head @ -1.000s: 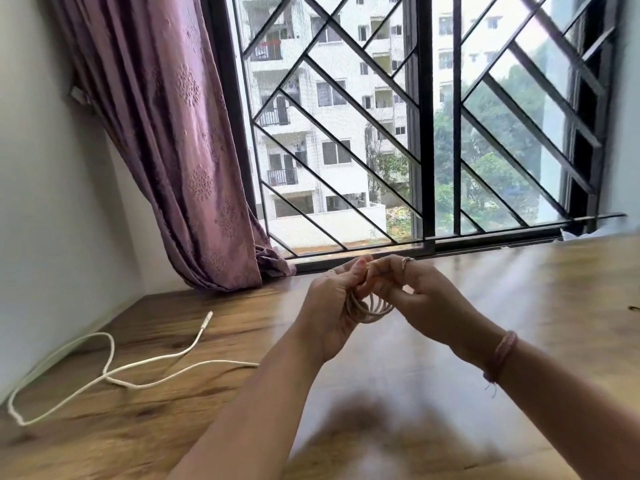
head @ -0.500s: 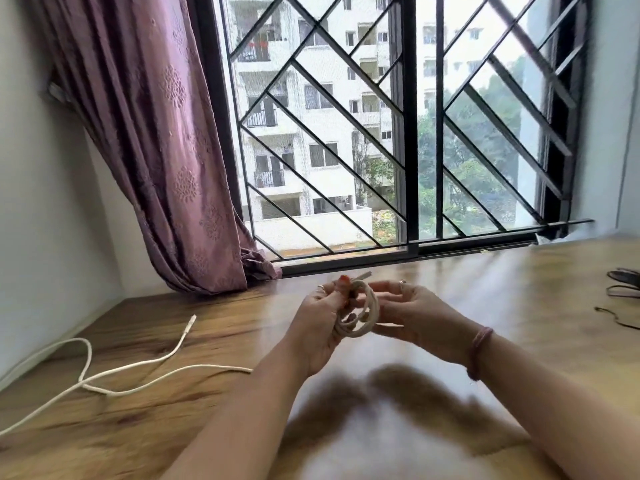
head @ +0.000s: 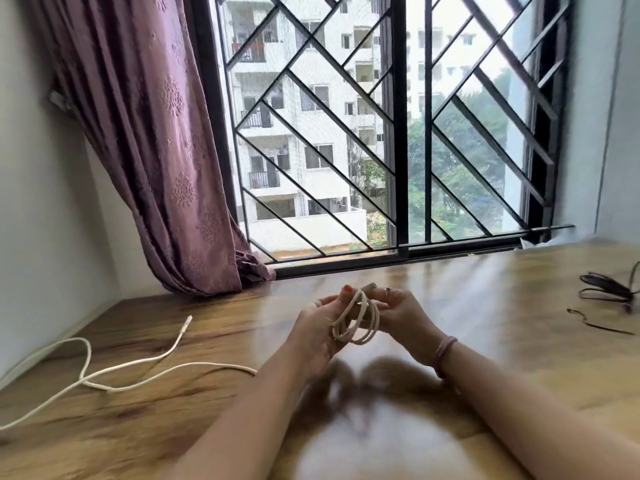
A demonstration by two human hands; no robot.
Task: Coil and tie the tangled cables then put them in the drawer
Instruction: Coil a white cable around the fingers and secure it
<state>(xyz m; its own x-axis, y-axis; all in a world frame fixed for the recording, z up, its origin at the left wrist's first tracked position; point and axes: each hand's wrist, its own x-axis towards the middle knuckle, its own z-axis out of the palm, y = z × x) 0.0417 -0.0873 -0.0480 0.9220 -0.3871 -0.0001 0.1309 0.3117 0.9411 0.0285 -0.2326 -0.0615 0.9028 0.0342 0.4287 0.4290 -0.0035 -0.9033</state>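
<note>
Only the head view here. Centre frame, both hands hold a small beige coiled cable [head: 356,322] just above the wooden surface [head: 485,299]. The left hand [head: 317,327] has its fingers curled round the coil's left side, and the right hand [head: 401,313] pinches the top where the loose end pokes up, so I'd guess coiling is done and tying is underway. The coil stands roughly on edge, long axis tilted from lower left to upper right. Still left: a white cable [head: 138,367] sprawled loose lower left, a dark cable [head: 606,292] at the right edge. No drawer visible.
</note>
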